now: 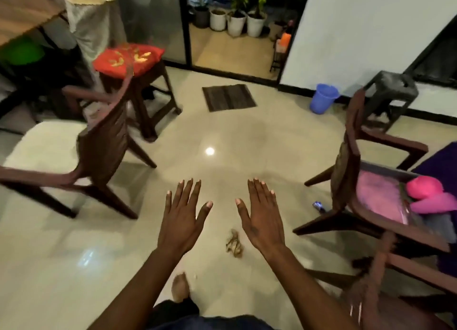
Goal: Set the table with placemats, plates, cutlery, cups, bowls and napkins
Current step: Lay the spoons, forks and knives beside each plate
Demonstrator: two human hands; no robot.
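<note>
Left hand: the left hand (181, 217) is reaching forward over the floor, back upward, fingers straight and spread, holding nothing.
Right hand: the right hand (262, 214) is stretching out beside it at the same level, fingers straight and close together, likewise carrying nothing; the two are hanging apart without touching.
Floor below: a small brownish scrap (233, 243) is lying on the shiny tiles (222, 136) between the wrists.
Chairs: a brown chair (99, 144) is standing to the left, another brown chair (358, 181) to the right with pink things (430, 193) sitting on its seat.
Table: only a corner of the wooden table (24, 10) is showing at far upper left, well apart from both hands; what is lying on it is too blurred to tell.
Task things: no placemats, plates, cutlery, cups, bowls or napkins are appearing anywhere.
Progress: judging from this, the setting is looking unstarted; everything is remaining to fetch and lay.
</note>
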